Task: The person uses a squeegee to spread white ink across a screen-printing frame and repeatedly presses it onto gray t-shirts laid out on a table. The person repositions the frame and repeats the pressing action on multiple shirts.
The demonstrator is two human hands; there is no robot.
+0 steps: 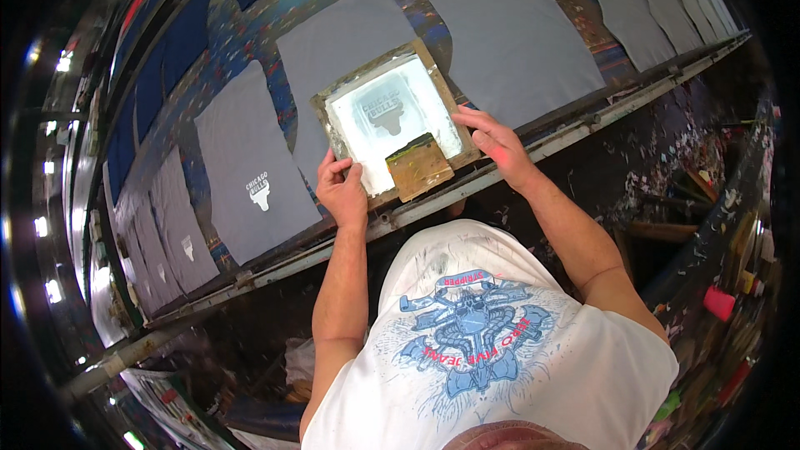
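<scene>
A wooden screen printing frame [427,57] with a pale mesh lies over a grey fabric panel [333,29]. Its mesh carries dark lettering above a horned animal head. My left hand [342,190] grips the frame's left side near the lower corner, fingers curled. On the opposite side, my right hand [500,148] holds the frame's edge, its fingers reaching along the wood. A brown squeegee [419,171] with a dark, stained edge rests inside the frame at the near side. Neither hand touches the squeegee.
Left of the frame, a grey panel [242,142] bears a white print. Further grey panels [508,29] lie right and left along the paint-spattered table [237,33]. Dark blue fabric [185,43] lies on the far side. A metal rail [575,125] edges the table; scraps litter the right.
</scene>
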